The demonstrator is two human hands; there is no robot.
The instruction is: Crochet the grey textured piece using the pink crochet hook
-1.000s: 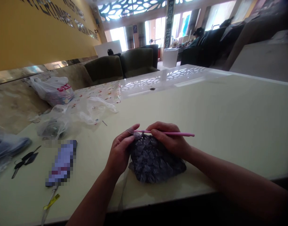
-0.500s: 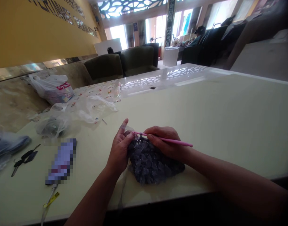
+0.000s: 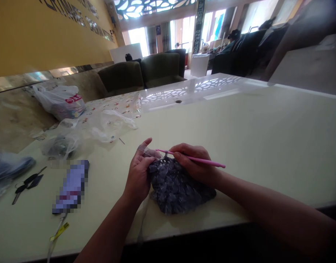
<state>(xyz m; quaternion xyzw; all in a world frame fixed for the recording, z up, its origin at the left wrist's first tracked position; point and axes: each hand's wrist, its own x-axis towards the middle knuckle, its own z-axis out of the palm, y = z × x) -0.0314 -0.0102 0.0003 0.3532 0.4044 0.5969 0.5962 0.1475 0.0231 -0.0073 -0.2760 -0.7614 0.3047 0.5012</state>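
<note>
A dark grey-blue crochet piece (image 3: 174,186) with petal-like bits all over lies on the table near its front edge. My left hand (image 3: 140,170) pinches its upper left edge, index finger raised, with a thin translucent strand (image 3: 148,150) running over the fingers. My right hand (image 3: 196,162) is closed around a pink crochet hook (image 3: 204,160), whose tip points left toward my left fingers. A loop of the yarn sits on the hook just above the piece's top edge. The right palm covers part of the piece.
On the left of the table (image 3: 252,135) lie keys (image 3: 27,184), a blurred phone-like object (image 3: 71,186) with a cable (image 3: 56,233), and clear plastic bags (image 3: 110,126). Farther back stand a white printed carrier bag (image 3: 60,102) and dark green chairs (image 3: 161,69).
The hook's tip has risen slightly and come clear of my left fingertips. The strand now stretches more openly between the left fingers and the hook. The crochet piece stays in place.
</note>
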